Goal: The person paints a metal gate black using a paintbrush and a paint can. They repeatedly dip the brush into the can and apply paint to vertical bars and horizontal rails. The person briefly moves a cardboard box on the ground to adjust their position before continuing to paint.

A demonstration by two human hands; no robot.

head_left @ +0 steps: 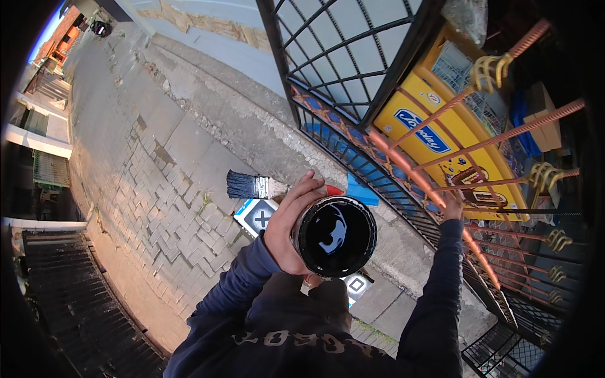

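Note:
My left hand (287,230) is closed around the side of an open paint can (356,246), which holds glossy black paint. The same hand keeps a paintbrush (242,185) against the can; its dark bristles point left and a red handle end shows past my fingers. Over on the right, my right hand (452,208) is closed on an orange-brown bar of the metal fence (482,258). Its fingers are small and partly hidden by the bar.
A black lattice gate panel (343,53) stands ahead. Behind the fence are a yellow chest freezer (435,135) and a cardboard box (542,116). White marker cards (255,216) show near the can. Cracked paving (164,183) stretches left, towards a parked motorcycle (100,28).

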